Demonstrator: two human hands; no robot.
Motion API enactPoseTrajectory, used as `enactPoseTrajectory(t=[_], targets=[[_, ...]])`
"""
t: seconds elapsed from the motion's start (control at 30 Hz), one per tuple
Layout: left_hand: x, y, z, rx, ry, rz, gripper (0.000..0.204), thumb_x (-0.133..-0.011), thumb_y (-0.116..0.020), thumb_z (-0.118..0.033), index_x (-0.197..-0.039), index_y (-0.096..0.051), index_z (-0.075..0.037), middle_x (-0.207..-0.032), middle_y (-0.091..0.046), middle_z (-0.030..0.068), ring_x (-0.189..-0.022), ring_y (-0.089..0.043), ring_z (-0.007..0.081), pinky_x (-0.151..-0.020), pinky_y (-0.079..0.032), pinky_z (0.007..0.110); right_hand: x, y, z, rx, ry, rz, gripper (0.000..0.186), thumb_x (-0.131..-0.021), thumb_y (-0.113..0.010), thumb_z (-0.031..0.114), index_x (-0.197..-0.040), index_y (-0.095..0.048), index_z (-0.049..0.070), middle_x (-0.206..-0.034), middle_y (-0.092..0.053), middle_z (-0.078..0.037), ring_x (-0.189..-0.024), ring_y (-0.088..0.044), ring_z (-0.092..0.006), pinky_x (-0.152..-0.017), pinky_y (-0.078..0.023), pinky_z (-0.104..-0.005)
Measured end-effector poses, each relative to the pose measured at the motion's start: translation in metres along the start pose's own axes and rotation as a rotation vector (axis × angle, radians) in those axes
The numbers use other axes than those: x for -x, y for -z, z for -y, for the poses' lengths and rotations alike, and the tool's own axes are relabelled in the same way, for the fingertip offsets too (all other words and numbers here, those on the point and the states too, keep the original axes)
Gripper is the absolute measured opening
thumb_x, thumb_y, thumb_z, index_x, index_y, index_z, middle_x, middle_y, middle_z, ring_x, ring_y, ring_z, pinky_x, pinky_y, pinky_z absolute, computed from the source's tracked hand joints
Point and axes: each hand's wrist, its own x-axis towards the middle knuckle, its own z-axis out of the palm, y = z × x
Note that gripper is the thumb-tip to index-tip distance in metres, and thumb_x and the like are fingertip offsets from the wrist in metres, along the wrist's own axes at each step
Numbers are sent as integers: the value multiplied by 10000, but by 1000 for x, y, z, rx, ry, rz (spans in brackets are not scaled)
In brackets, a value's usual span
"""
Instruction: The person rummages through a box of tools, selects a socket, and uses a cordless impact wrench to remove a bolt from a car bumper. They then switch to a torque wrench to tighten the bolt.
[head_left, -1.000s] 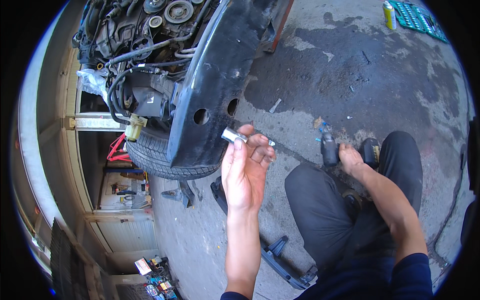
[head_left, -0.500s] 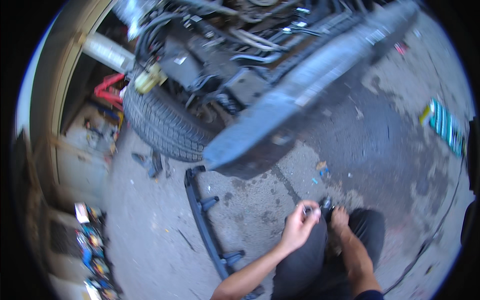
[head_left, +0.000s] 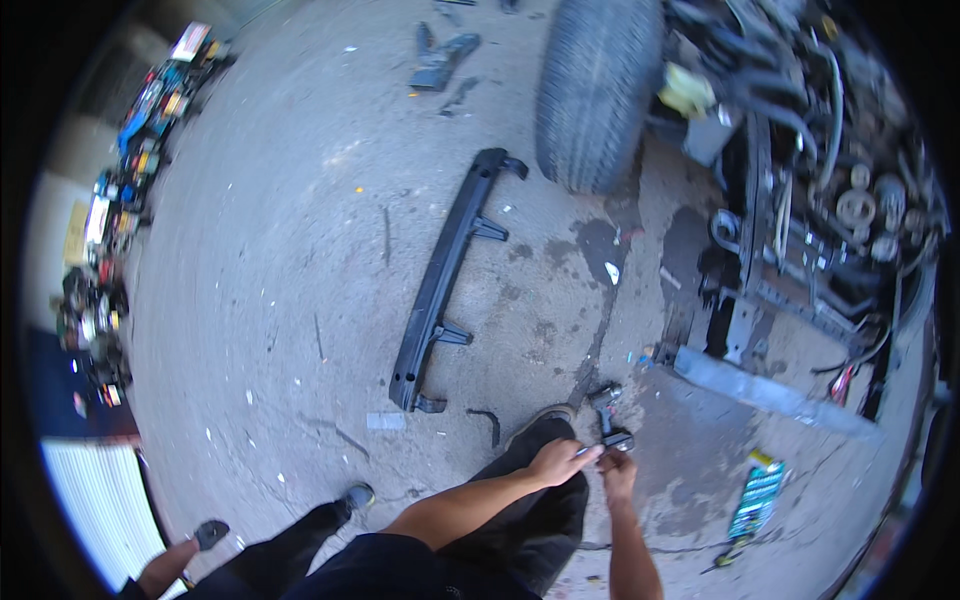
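Between the nearly closed fingers of the left hand (head_left: 560, 463), a small silvery metal piece (head_left: 584, 451) is pinched; the right hand's (head_left: 619, 475) grip cannot be told. Just beyond, a black pistol-shaped power tool (head_left: 606, 420) is seen. Through a loosened pinch, the piece could be dropped onto grey concrete floor (head_left: 300, 230).

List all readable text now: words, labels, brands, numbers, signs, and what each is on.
None can be read.
Row of goods at left: coloured label-like patches, too small and blurred.
Yellow can: any print too small.
Teal case: too blurred to make out lettering.
Drill: any marking too small.
Tire: blurred, no lettering visible.
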Motion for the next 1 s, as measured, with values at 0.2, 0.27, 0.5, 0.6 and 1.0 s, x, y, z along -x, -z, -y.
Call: enactPoseTrajectory(t=[0.2,0.27,0.5,0.6,1.0], targets=[[162,143,-67,628,246,147,770,-1045,-263,-586,-587,-541,-32,-492,-504,61,-502,-527,197,-552,-421,378,220,-70,182,-75,226,517,364,-965,-676,211,-1238,-602,-19,-1120,-653,-88,-864,-676,-157,-752,-546,-279],[188,187,-83,667,201,128,781,-1040,-263,-606,-557,-514,-47,-495,-493,39,-493,-506,167,-523,-397,344,259,-103,219,-62,336,493,257,-947,-676,84,-1177,-624,-20,-1007,-666,-65,-850,-675,-141,-715,-550,-254],[164,313,-111,921,172,1,557,-1057,-414,-472,-699,-581,-80,-586,-515,-5,-525,-479,96,-507,-375,277,273,-180,376,259,597,403,255,-807,-793,7,-994,-623,-31,-841,-664,-79,-710,-645,-111,-635,-537,-265],[112,384,-97,1304,124,48,328,-1026,-528,-379,-896,-627,-94,-737,-600,-1,-652,-575,96,-566,-442,264,251,-248,447,315,713,214,287,-787,-819,43,-965,-602,-15,-789,-651,-80,-677,-642,-130,-616,-539,-283],[8,850,-2,1601,-116,-69,322,-1043,-538,-274,-1249,-565,-28,-1110,-648,58,-964,-618,125,-863,-506,307,181,-656,720,169,888,308,325,-803,-774,-33,-1108,-663,-12,-948,-680,-108,-823,-684,-170,-749,-573,-297]])
